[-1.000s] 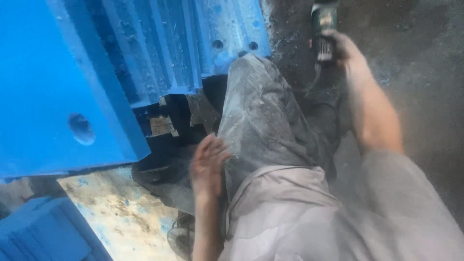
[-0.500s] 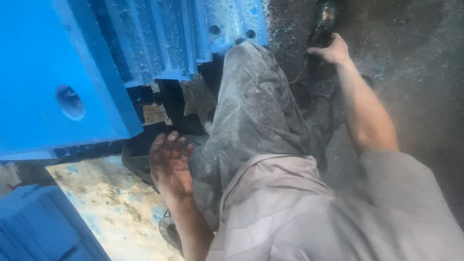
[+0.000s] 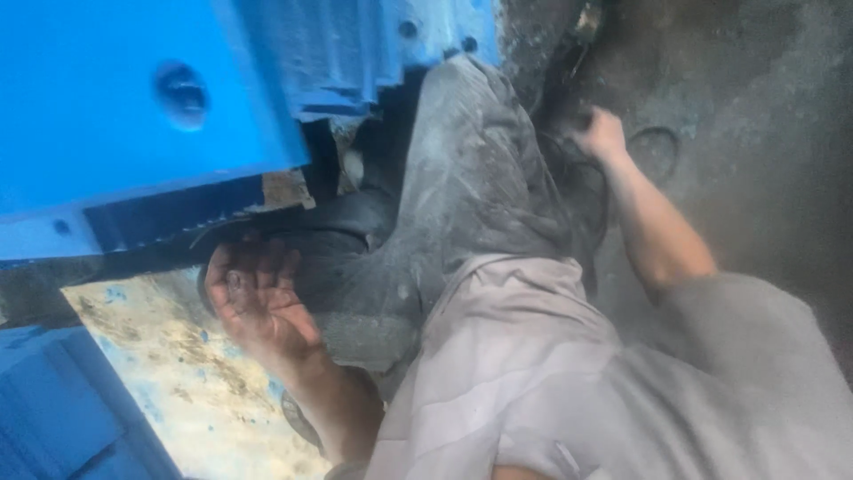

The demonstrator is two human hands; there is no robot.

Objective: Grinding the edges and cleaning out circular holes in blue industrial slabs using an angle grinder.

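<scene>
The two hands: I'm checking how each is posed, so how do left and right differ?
The left hand is open, palm up and grimy, beside the dusty trouser leg; the right hand is turned knuckles up, reaching out to the dark floor. The left holds nothing; the right's grip is blurred. Both are bare.

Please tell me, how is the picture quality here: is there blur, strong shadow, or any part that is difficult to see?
Head view: soft motion blur overall; the right hand and the dark tool above it are smeared in dim light; deep shadow under the blue machine part; the left hand, palm up, is clearer; the pale stained sheet looks brightest.
</scene>
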